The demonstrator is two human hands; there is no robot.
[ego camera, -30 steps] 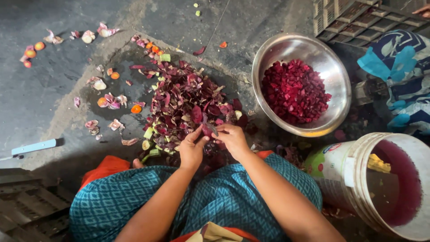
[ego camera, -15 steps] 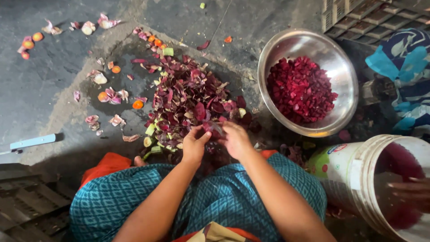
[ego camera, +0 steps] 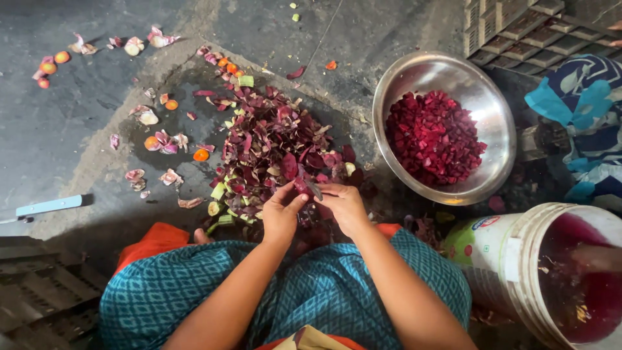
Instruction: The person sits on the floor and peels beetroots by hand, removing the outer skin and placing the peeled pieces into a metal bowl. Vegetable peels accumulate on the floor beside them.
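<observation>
Above the heap of beetroot peelings on the floor, a beetroot piece is pinched in the closed grip of the left hand. A small knife is clasped by the right hand. Diced beetroot is held in the steel bowl nearby.

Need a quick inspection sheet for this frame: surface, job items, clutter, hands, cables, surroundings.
Surface: dark concrete floor, wet patch under the scraps.
Job's things: dark red beet piece and a thin blade between the hands; steel bowl holding diced beet.
Clutter: peel pile; carrot and onion scraps scattered up-left; light blue handled tool lying apart.
Hands: left hand pinching the piece; right hand at the blade, grip partly hidden.
Cables: nothing seen.
Surroundings: white bucket of red liquid; grid crates; blue patterned cloth.
</observation>
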